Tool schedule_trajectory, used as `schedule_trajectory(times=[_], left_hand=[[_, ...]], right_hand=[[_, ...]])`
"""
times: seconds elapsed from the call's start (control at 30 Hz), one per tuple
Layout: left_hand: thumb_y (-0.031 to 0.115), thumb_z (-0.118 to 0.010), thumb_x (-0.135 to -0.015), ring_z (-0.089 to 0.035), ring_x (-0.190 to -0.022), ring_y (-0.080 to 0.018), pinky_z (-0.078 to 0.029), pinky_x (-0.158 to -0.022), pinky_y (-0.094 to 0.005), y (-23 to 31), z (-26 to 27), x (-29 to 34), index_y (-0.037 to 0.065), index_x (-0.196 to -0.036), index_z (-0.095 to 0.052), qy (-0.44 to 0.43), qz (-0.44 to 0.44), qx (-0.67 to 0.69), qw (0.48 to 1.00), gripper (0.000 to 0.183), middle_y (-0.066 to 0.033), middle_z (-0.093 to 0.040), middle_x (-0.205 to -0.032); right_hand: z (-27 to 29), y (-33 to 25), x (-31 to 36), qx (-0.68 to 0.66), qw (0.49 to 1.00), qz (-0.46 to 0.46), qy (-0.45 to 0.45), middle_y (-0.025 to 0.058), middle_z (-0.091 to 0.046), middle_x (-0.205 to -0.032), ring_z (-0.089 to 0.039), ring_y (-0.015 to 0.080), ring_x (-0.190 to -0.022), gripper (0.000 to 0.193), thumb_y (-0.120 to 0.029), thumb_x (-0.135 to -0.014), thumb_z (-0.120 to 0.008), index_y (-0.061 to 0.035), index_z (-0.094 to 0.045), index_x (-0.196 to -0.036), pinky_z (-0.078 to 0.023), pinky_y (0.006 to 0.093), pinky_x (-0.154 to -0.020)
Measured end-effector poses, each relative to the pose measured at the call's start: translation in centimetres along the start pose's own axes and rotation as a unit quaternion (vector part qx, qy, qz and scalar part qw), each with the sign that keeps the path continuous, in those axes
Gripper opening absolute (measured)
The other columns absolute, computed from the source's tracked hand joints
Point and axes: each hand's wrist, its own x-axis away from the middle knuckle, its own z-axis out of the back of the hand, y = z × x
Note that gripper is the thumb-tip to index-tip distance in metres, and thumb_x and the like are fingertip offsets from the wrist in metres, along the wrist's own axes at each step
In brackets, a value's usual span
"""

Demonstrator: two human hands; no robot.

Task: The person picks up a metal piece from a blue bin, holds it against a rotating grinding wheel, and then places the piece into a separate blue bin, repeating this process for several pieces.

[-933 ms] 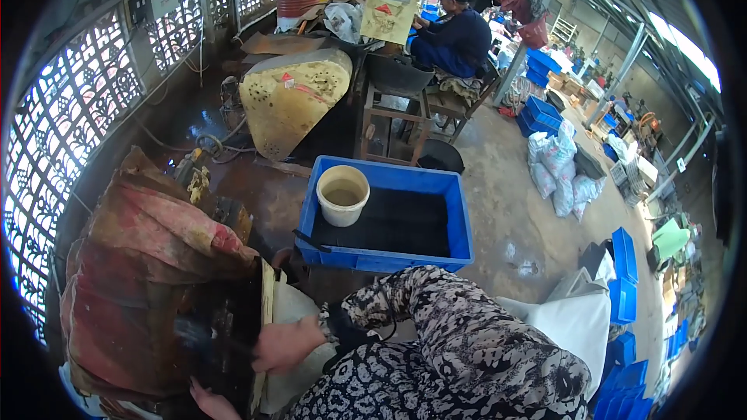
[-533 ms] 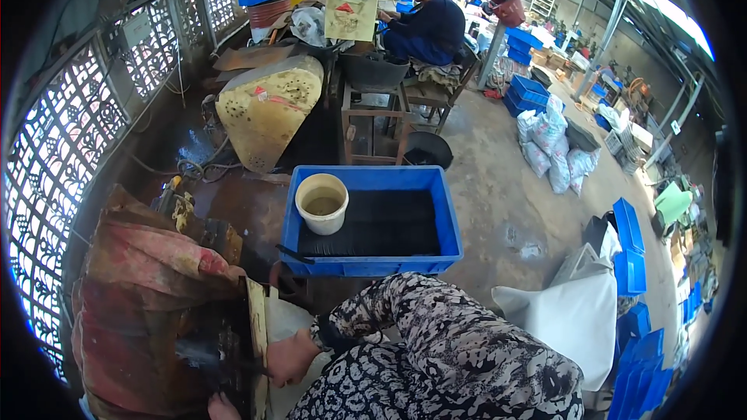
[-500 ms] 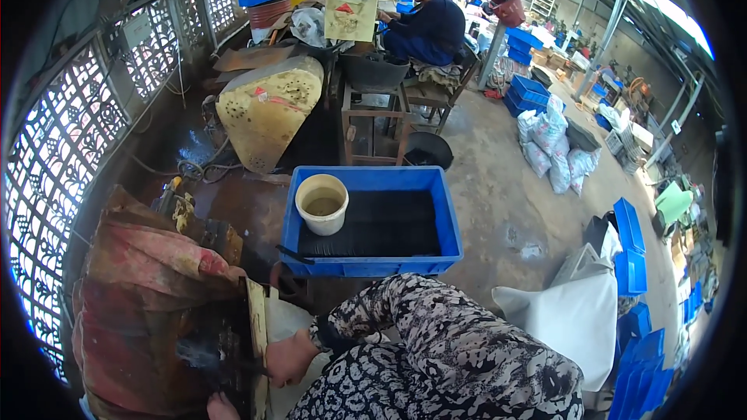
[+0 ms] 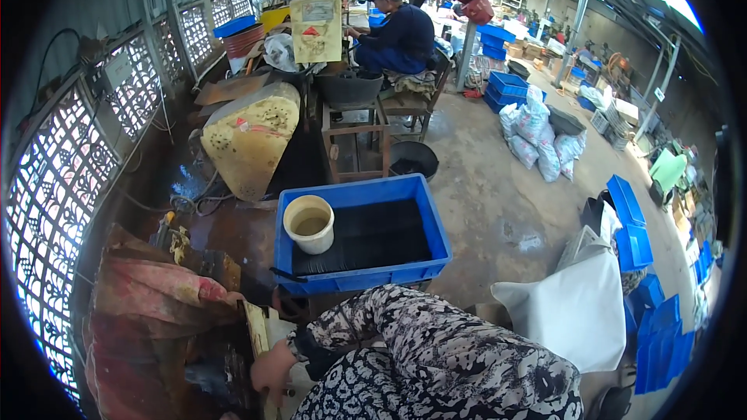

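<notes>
Shifted left hand (image 4: 229, 416) nearly off the lower edge since the earlier frame; kept right hand (image 4: 272, 369) at pale strip (image 4: 256, 333).

Curling right hand beside strip, fingers bent downward; cannot tell if grasping anything. Cannot tell left hand's state, just a sliver showing. Strip standing along right side of dark, blurred area, next to stained red cloth (image 4: 159, 288). Ahead, blue crate (image 4: 366, 278) with cream bucket (image 4: 311, 243) upright inside, toward left end. White sheet (image 4: 564, 311) draped off to right.
</notes>
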Motion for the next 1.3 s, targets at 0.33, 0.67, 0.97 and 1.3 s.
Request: schedule_trajectory(times=[0.33,0.67,0.97,1.3], left_hand=[[0.025,-0.055,-0.090,-0.060,-0.068,-0.0354,-0.048,-0.058,-0.0450,13.0,15.2,3.9,0.006,-0.088,-0.069,0.308,-0.151,0.165,0.925,0.023,-0.0177,-0.064,-0.077],[0.007,-0.051,-0.094,-0.063,-0.072,-0.0258,-0.051,-0.064,-0.0346,8.8,15.7,8.4,0.004,-0.145,-0.032,0.142,0.024,0.494,0.857,0.054,-0.0217,-0.065,-0.092],[0.011,-0.046,-0.096,-0.060,-0.082,-0.0270,-0.051,-0.075,-0.0382,1.0,3.7,4.1,-0.005,-0.134,-0.045,0.178,0.088,0.655,0.729,0.041,-0.0201,-0.063,-0.099],[0.016,-0.064,-0.088,-0.062,-0.097,-0.0354,-0.049,-0.086,-0.0385,2.1,5.0,3.3,-0.007,-0.113,-0.062,0.145,0.060,0.493,0.856,0.034,-0.0248,-0.064,-0.110]], right_hand=[[2.8,0.4,-6.5,-0.198,0.862,-0.036,0.466,0.0200,-0.063,-0.067,-0.065,0.0335,-0.065,0.026,-0.022,-0.078,-0.060,0.0034,-0.060,-0.076,-0.051,0.0441,-0.061],[-2.4,2.1,-1.2,0.065,0.901,0.069,0.424,0.0181,-0.065,-0.075,-0.062,0.0380,-0.073,0.026,-0.026,-0.081,-0.057,-0.0028,-0.067,-0.082,-0.049,0.0462,-0.065],[-6.3,2.8,0.4,0.163,0.951,0.124,0.234,0.0135,-0.069,-0.082,-0.064,0.0351,-0.080,0.036,-0.045,-0.081,-0.061,-0.0128,-0.072,-0.091,-0.049,0.0456,-0.068],[-7.0,3.7,0.2,0.134,0.942,0.159,0.265,0.0105,-0.065,-0.075,-0.063,0.0327,-0.075,0.028,-0.039,-0.075,-0.066,-0.0150,-0.071,-0.089,-0.048,0.0462,-0.063]])
